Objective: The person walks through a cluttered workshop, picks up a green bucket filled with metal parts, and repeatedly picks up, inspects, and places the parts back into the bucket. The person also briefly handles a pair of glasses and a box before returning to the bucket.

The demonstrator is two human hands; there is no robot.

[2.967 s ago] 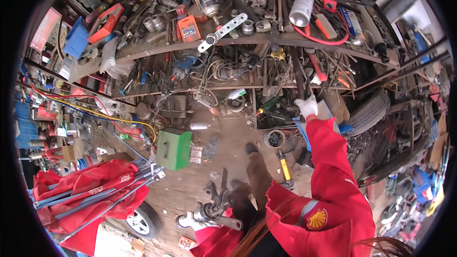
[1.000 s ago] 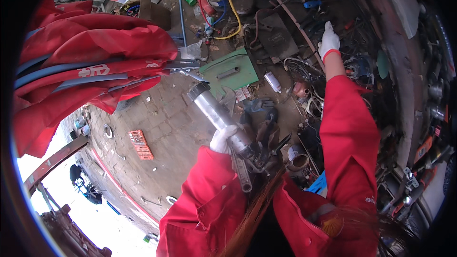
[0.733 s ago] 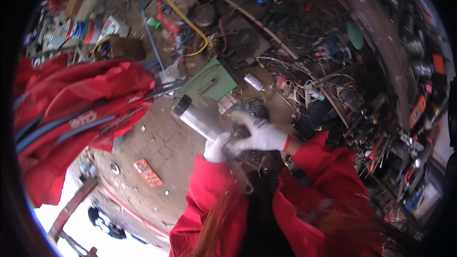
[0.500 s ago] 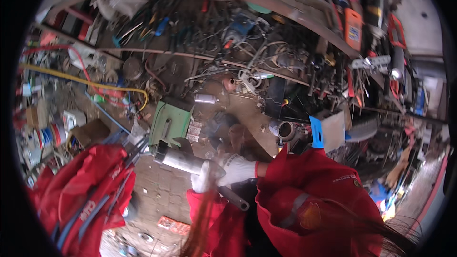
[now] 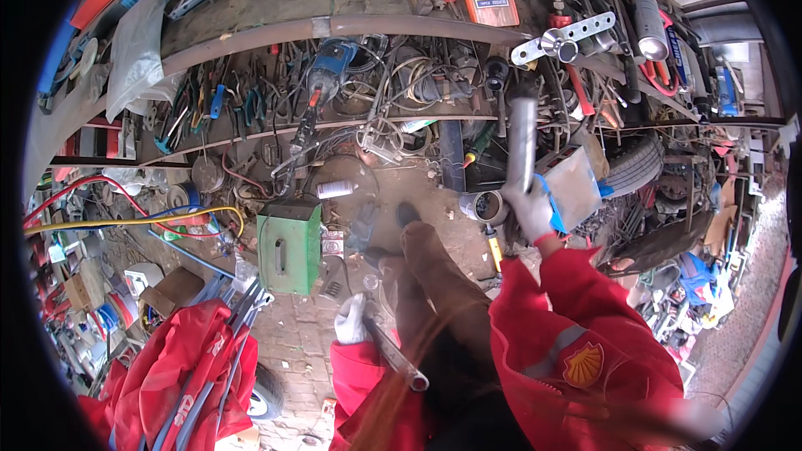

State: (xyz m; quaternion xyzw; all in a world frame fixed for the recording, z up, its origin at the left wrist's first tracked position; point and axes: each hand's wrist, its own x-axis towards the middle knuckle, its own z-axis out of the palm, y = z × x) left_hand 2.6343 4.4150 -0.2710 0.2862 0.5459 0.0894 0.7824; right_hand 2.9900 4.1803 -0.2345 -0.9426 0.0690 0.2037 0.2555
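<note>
My left hand (image 5: 352, 319), in a white glove, is closed on a grey wrench (image 5: 394, 355). The wrench slants down and right across my lap, its ring end toward me. Farther off to the right, my right hand (image 5: 531, 210), gloved too, grips the near end of a silver metal cylinder (image 5: 522, 138). That cylinder points away from me toward the lower shelf, and its far end looks dark. Just beside the right hand are a grey panel with blue edges (image 5: 575, 188) and an open can (image 5: 486, 207).
A green metal box (image 5: 289, 247) stands on the floor left of my legs. A spray can (image 5: 336, 190) lies beyond it. Tool-filled shelves (image 5: 351, 27) stretch across the far side. At right sits a tire (image 5: 632, 165); a red folded cloth (image 5: 171, 363) is at left.
My hands have parted. The right hand has carried the cylinder away and to the right, turning it to point at the shelves. My left hand keeps the wrench, and the view has tilted upward.
</note>
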